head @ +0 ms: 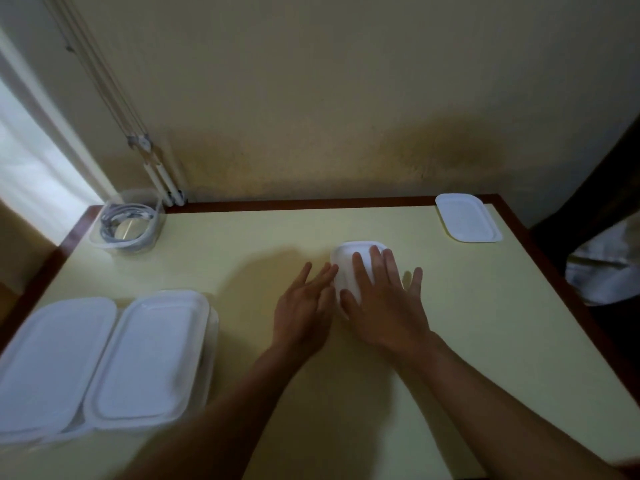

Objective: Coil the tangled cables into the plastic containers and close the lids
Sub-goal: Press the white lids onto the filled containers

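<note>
Fingers [379,268] of the right hand [384,306] lie straight and spread flat on top of the small white container [349,252], pressing on its lid and gripping nothing. The left hand [303,306] sits just left of that container, fingers straight too, their tips touching its left side. The small white container stands on the pale yellow table [242,244]. Far to its left, toward the wall, a clear open tub [104,237] holds a coiled grey cable [119,216]. To its right, toward the wall and well apart, a loose white lid [467,218] lies flat. To its left, nearer the person, a larger lidded box [149,358] sits just beside a second lidded box [55,358].
</note>
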The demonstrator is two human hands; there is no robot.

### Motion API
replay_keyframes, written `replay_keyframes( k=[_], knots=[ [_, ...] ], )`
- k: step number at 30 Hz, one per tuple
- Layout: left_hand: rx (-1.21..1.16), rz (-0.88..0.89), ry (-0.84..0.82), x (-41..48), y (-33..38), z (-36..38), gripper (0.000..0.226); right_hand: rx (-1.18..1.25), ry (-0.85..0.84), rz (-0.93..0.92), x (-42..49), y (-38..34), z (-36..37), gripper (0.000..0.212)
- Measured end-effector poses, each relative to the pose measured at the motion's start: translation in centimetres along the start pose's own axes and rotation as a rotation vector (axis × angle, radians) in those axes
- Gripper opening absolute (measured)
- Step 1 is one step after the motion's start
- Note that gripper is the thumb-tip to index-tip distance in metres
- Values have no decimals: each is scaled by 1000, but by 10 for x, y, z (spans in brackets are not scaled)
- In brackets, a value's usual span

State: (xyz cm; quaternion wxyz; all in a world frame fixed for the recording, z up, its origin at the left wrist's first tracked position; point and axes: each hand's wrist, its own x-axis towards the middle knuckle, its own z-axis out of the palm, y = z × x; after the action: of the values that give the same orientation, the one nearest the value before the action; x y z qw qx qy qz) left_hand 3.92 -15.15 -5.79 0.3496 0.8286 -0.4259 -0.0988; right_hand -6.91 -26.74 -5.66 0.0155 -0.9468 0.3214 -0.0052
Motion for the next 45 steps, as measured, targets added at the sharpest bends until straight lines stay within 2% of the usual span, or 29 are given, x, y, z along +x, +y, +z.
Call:
replay_keyframes(
  k=[3,7,10,12,15,18,20,22,25,28,33,37,39,42,45],
  knots=[
    [17,-45,-24,23,6,4,55,0,-6,29,-1,-3,-2,78],
    [170,-37,-111,38,6,7,56,49,2,23,0,-1,0,79],
    [152,-87,-66,40,11,6,50,98,-13,-27,2,2,-3,87],
    [127,-142,-63,38,15,5,50,185,-46,-64,-1,5,-6,98],
    [241,-185,-106,20,23,8,57,266,-133,-74,-17,5,-13,96],
    [408,-154,-197,3,29,5,69,158,-162,-86,-34,-3,-11,88],
    [434,-159,-227,-9,31,-5,75,68,-130,-85,-46,-13,-7,84],
    [424,-120,-200,-22,34,-26,73,45,-58,-85,-59,-27,-6,85],
    [428,20,-5,-35,29,-77,65,87,-75,-73,-72,-53,-8,79],
    [417,-69,152,-43,3,-144,75,126,-114,-66,-76,-86,-13,77],
    [519,-360,58,-86,-96,-228,96,162,-105,-136,-77,-141,-10,75],
    [640,-248,-64,-113,-130,-222,105,179,-64,-154,-80,-151,-8,83],
    [697,-204,-87,-116,-135,-214,105,285,-79,-162,-81,-147,-10,85],
    [668,-198,-67,-116,-141,-212,102,529,-34,-103,-80,-143,-17,63],
    [637,-207,-45,-116,-144,-210,98,680,127,-45,-69,-146,-28,42]
  ],
)
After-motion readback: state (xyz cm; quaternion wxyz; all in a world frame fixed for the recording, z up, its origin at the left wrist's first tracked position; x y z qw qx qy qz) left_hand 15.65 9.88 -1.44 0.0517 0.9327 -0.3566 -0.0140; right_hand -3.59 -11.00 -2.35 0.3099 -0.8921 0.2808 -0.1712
